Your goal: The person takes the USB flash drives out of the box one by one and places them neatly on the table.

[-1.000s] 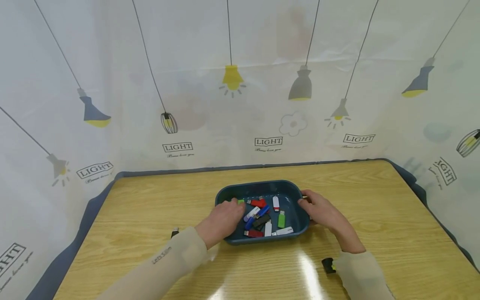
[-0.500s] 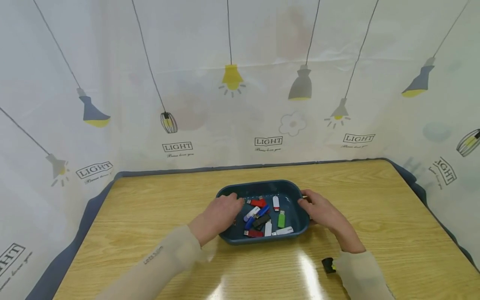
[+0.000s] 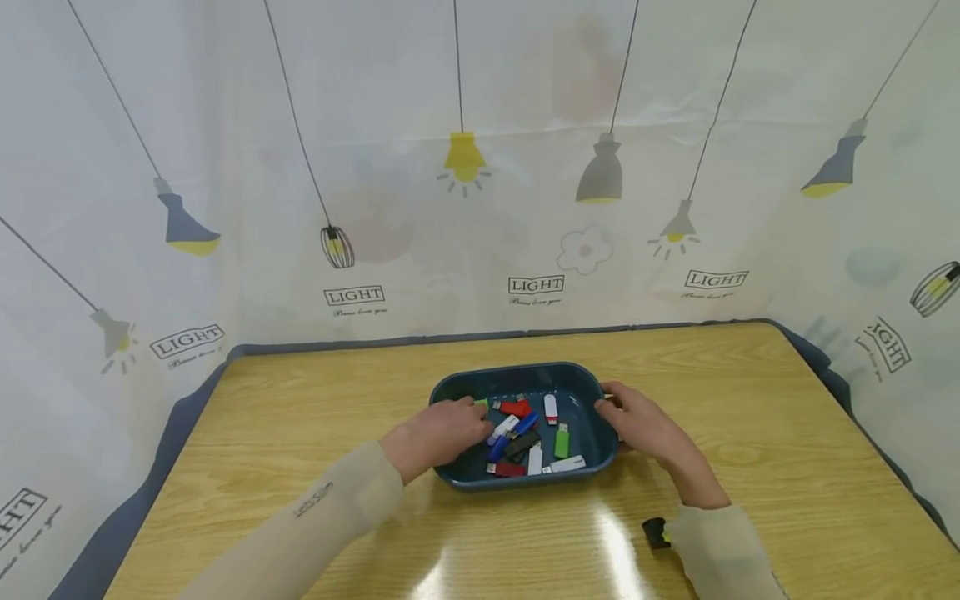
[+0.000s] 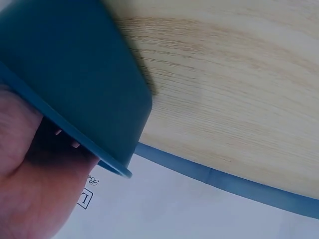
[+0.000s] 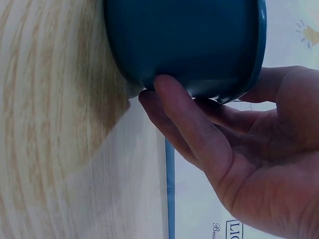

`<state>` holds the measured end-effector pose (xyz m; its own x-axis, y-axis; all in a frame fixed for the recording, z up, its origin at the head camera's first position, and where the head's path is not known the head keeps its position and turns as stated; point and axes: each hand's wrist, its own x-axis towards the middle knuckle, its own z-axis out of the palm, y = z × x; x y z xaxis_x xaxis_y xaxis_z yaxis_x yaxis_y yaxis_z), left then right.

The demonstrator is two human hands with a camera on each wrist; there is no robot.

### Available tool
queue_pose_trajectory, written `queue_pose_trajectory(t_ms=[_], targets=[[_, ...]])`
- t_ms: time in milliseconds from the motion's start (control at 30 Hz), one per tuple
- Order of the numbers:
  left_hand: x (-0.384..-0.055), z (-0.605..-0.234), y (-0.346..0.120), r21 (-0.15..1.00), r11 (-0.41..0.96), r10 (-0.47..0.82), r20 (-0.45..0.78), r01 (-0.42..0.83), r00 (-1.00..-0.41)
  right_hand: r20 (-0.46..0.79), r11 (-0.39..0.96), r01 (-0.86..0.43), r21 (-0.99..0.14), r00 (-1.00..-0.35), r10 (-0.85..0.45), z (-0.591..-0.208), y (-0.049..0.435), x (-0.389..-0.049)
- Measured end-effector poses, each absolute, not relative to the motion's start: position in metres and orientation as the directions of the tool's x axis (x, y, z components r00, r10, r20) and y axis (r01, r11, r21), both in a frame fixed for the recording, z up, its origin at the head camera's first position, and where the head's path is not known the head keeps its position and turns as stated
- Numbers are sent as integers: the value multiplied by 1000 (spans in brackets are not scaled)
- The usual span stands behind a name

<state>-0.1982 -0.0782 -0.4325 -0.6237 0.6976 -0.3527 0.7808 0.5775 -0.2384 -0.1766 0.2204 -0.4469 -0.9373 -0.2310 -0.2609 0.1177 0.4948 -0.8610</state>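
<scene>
A dark teal plastic bin (image 3: pixel 525 483) rests on the table with several USB sticks inside. My left hand (image 3: pixel 442 429) reaches over its left rim in the head view, fingertips inside near a green USB stick (image 3: pixel 481 403). Those fingertips are largely hidden, so any pinch cannot be made out. My right hand (image 3: pixel 643 425) holds the bin's right end, thumb at the rim. In the right wrist view its fingers (image 5: pixel 187 122) lie against the outer wall. The sticks include a green one (image 3: pixel 562 442), a red one (image 3: pixel 506 470) and a white one (image 3: pixel 564 464).
The wooden table (image 3: pixel 315 400) extends on both sides of the bin and in front of it. Behind it hangs a white lamp-print sheet (image 3: pixel 420 183). A small black device (image 3: pixel 656 533) sits beside the right sleeve.
My left hand drew slightly left, covering the green stick, then moved back right and deeper into the bin, so that stick shows again. The right hand and the bin stay put.
</scene>
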Motion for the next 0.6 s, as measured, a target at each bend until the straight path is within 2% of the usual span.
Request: queue_pose_trajectory(t_ms=[300, 600], targets=[[-202, -435, -75, -251, 554, 706, -364, 794, -608, -249, 493, 103, -864, -938, -240, -446, 221, -176], [-204, -435, -78, -213, 538, 743, -337, 816, -578, -238, 491, 90, -866, -939, -247, -445, 220, -175]])
